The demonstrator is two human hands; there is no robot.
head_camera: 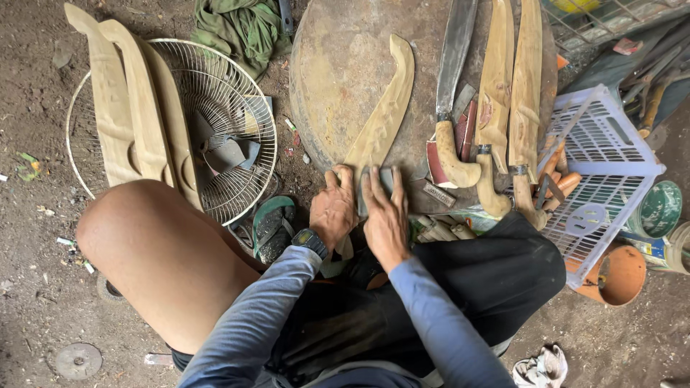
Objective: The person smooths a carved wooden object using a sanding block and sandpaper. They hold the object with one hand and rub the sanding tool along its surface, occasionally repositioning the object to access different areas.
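The wooden sheath blank (pixel 381 115) is lying under my left hand (pixel 333 208), which is pressing it flat; my right hand (pixel 384 215) is gripping a grey block (pixel 381 179) beside it, mid-sanding; next, steady strokes forward.

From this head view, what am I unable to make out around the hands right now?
- Grey block's underside: covered by right hand and left hand.
- Curved wooden sheath's lower end: hidden beneath both hands.
- Long blade's tip: cut off by the top edge.
- White crate's contents: partly screened by its slatted wall.
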